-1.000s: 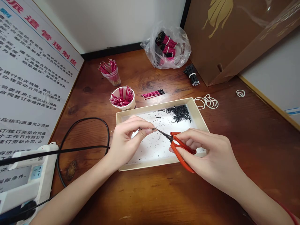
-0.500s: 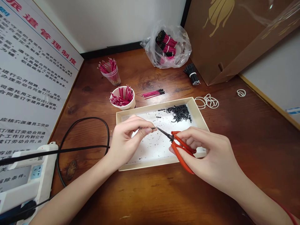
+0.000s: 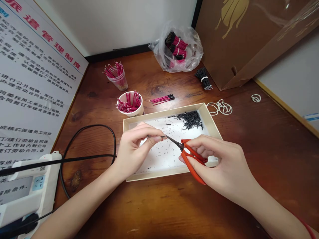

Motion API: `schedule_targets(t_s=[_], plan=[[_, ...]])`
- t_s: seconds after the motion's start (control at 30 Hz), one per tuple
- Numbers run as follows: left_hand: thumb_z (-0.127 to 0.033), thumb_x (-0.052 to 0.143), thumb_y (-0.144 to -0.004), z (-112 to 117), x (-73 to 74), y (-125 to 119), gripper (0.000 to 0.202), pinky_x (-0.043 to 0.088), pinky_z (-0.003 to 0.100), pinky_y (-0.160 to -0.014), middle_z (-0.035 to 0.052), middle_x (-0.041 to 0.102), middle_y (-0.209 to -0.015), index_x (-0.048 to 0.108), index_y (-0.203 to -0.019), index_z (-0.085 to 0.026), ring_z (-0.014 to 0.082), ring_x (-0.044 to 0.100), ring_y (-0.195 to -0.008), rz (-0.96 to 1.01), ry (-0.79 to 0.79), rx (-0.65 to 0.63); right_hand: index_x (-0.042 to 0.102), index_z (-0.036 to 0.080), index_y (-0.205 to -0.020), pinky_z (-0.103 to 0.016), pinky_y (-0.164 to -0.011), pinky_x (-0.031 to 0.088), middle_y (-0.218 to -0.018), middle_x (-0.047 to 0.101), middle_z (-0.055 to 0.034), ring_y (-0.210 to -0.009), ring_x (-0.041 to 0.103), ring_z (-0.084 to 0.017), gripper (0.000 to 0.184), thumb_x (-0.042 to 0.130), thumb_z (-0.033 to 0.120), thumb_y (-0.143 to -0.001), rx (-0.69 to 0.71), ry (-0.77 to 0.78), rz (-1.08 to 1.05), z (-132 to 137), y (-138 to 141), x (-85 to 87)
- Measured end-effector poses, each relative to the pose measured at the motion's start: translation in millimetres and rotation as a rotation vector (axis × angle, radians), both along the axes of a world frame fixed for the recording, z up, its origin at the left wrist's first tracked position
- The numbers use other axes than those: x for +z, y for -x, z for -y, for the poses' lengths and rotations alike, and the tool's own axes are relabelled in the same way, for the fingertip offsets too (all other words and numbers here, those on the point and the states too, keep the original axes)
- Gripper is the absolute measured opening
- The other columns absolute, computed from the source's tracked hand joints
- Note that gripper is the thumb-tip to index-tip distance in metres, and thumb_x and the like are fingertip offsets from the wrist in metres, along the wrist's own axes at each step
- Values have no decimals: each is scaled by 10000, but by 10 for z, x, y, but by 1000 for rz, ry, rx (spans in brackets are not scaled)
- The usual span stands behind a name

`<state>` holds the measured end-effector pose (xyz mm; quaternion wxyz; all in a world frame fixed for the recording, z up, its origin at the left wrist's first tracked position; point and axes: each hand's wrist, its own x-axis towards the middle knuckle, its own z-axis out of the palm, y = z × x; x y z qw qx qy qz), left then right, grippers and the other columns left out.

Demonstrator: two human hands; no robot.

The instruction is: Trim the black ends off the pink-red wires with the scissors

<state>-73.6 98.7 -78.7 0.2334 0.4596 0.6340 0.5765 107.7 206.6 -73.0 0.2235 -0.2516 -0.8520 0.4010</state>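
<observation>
The left hand grips a thin wire in a tight pinch above the tray, its end at the black tips of the scissors, which the right hand holds clenched. Nothing lies between wire and blades. A black wire pile sits at one o'clock, a cup of red wires at eleven, and a power strip at nine.

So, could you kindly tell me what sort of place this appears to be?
Probably a small wire-cutting workbench, perhaps for piecework: there are scissors in the right hand, a tray holding a pile of black wire scraps, and bundled red wires in a cup.
</observation>
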Motion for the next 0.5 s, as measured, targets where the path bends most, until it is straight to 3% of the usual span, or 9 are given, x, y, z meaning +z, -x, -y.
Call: schedule_targets(t_s=[0.5], plan=[[-80,693,-841,6,2,1,160,499,267,-662,11,756,-735,778,-785,-204,134,624,-686,-7,-1,-10,662,203,-757,-231,-487,431,-580,560,38,-498,468,-93,72,670,176,-823,2,-11,-3,5,3,-7]])
